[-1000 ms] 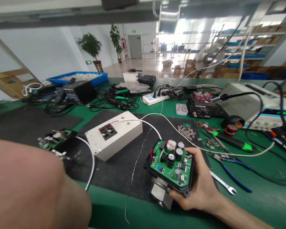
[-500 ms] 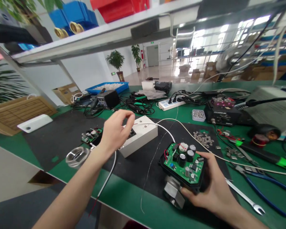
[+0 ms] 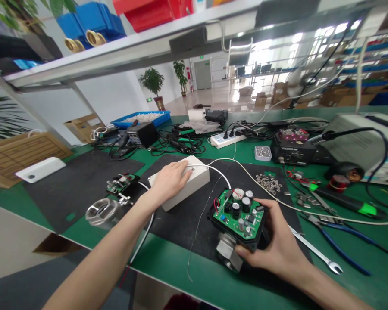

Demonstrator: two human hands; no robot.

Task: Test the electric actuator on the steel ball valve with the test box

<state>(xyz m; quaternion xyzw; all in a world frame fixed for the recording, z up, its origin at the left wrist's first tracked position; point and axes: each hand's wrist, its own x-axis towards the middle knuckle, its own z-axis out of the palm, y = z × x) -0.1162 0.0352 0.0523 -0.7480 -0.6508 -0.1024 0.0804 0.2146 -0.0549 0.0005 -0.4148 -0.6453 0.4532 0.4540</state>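
Note:
My left hand (image 3: 172, 181) lies across the top of a pale box (image 3: 197, 174), its fingers stretched out together and pointing toward the far right. In my right hand (image 3: 280, 245) is a black housing with a green circuit board (image 3: 241, 215), gripped from the right side, board facing up. Capacitors stand on the board, and a metal hex fitting (image 3: 229, 253) sticks out below the housing. A white cable (image 3: 218, 172) runs from the box toward the housing. Left of my left forearm are a smaller circuit board (image 3: 122, 183) and a clear ring-shaped part (image 3: 104, 212).
On the right lie a wrench (image 3: 317, 251), blue-handled pliers (image 3: 339, 249) and loose metal nuts (image 3: 271, 184). Farther back stand a soldering station (image 3: 294, 148), a power strip (image 3: 228, 137) and a blue tray (image 3: 140, 118). A shelf (image 3: 132, 51) spans overhead.
My left hand has come down from above the pale box and now lies flat on it. My right hand still holds the housing. The whole view has shifted slightly.

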